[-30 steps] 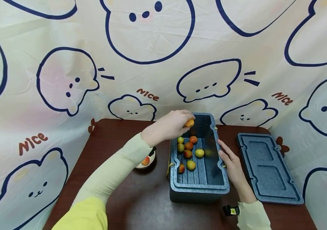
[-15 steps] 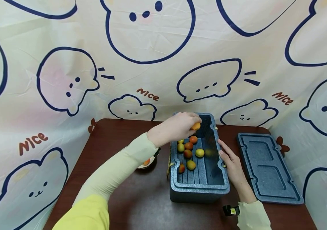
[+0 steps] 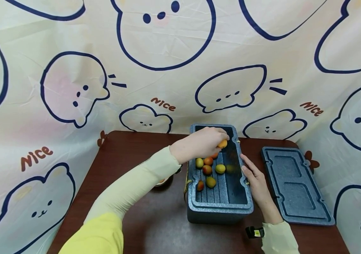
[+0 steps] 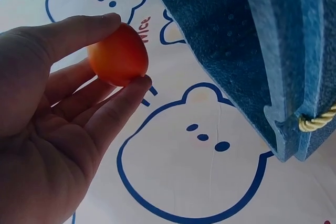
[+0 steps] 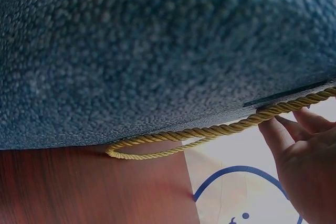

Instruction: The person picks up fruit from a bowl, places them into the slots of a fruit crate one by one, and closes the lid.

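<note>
My left hand (image 3: 204,141) is over the far end of a blue-grey foam box (image 3: 220,206), pinching a small orange-red fruit (image 4: 118,56) between thumb and fingertips. Below it, several small fruits lie on the box floor, among them a yellow one (image 3: 220,169) and a reddish one (image 3: 207,170); the left hand hides part of that floor. On the box's right wall rests my right hand (image 3: 258,183), its fingers fairly straight and the tips at the rim. The right wrist view shows those fingers by a twisted gold cord (image 5: 231,128) along the box's side.
To the right, the box's lid (image 3: 298,187) lies flat on the dark brown table (image 3: 164,229). A small dish (image 3: 163,184) is left of the box, mostly hidden under my left forearm. A printed cloth (image 3: 180,88) hangs behind the table.
My left hand has moved to the right and slightly toward me with the fruit, from the box's left edge to over its inside. The right hand and the box have stayed put.
</note>
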`<move>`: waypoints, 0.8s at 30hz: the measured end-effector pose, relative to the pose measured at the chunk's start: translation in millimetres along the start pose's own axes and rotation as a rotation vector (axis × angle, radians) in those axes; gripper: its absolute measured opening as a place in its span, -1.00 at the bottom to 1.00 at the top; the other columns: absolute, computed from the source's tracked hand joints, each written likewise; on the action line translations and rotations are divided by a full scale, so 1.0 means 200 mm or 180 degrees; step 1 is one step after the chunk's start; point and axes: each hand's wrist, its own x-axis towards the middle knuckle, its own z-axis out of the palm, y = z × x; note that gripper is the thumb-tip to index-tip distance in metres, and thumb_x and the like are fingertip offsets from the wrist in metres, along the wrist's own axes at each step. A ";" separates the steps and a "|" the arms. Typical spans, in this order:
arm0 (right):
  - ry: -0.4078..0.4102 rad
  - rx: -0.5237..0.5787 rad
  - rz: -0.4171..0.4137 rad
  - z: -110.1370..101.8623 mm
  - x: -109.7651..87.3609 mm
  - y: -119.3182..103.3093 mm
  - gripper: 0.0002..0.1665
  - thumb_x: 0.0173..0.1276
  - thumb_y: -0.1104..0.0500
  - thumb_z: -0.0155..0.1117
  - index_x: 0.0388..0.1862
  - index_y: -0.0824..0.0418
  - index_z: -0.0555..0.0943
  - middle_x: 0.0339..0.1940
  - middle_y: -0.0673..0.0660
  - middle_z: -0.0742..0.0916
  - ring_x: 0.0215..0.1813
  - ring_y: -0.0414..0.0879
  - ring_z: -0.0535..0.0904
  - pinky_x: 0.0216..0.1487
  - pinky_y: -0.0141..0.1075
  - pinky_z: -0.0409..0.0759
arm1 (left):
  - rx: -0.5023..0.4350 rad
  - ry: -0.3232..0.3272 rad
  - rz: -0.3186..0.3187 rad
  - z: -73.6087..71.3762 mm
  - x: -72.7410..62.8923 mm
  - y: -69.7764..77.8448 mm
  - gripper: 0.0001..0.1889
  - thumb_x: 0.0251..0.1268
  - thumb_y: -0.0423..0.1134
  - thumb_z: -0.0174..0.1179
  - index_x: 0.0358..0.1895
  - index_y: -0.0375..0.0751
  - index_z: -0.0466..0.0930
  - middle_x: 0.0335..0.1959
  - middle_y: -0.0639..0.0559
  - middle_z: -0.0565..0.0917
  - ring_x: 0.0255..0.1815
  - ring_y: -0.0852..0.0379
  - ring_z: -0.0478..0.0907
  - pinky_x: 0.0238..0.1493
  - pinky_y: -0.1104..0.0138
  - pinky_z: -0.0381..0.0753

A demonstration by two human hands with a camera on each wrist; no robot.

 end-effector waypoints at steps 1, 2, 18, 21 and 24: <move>0.0000 0.0002 -0.0001 0.00 0.00 0.00 -0.39 0.67 -0.05 -0.09 0.61 0.03 0.25 0.62 0.14 0.28 0.47 -0.32 0.22 0.21 -0.63 0.33 | 0.0004 -0.0019 -0.0007 0.00 0.00 0.00 -0.61 0.45 -0.24 0.23 0.28 -0.23 0.58 0.19 -0.04 0.62 -0.03 0.13 0.53 0.14 0.37 0.55; 0.0001 0.0010 0.0004 0.00 0.00 0.00 -0.39 0.67 -0.05 -0.09 0.61 0.03 0.25 0.62 0.13 0.27 0.47 -0.32 0.22 0.21 -0.63 0.34 | 0.0009 -0.0036 -0.0010 0.00 0.00 0.01 -0.60 0.44 -0.24 0.24 0.28 -0.24 0.58 0.19 -0.04 0.62 -0.04 0.13 0.53 0.13 0.37 0.56; -0.0012 0.0026 0.0052 -0.01 0.00 0.00 -0.39 0.68 -0.07 -0.10 0.62 0.01 0.24 0.62 0.12 0.26 0.45 -0.31 0.24 0.20 -0.63 0.34 | 0.0063 -0.0299 -0.0058 0.06 0.03 0.03 -0.58 0.43 -0.24 0.26 0.31 -0.23 0.57 0.27 -0.06 0.60 0.12 0.12 0.59 0.24 0.35 0.54; -0.0003 0.0021 0.0033 -0.01 0.00 0.00 -0.39 0.67 -0.06 -0.10 0.61 0.02 0.25 0.62 0.12 0.27 0.45 -0.32 0.23 0.21 -0.63 0.33 | 0.0094 -0.0342 -0.0081 0.08 0.03 0.03 -0.58 0.44 -0.23 0.25 0.31 -0.22 0.57 0.27 -0.06 0.60 0.10 0.11 0.61 0.21 0.36 0.56; -0.0007 0.0023 0.0025 -0.01 0.00 0.00 -0.39 0.67 -0.06 -0.10 0.61 0.02 0.25 0.62 0.12 0.27 0.46 -0.32 0.23 0.21 -0.64 0.32 | 0.0112 -0.0388 -0.0106 0.09 0.03 0.03 -0.57 0.44 -0.23 0.25 0.32 -0.21 0.57 0.28 -0.07 0.59 0.10 0.11 0.61 0.21 0.37 0.56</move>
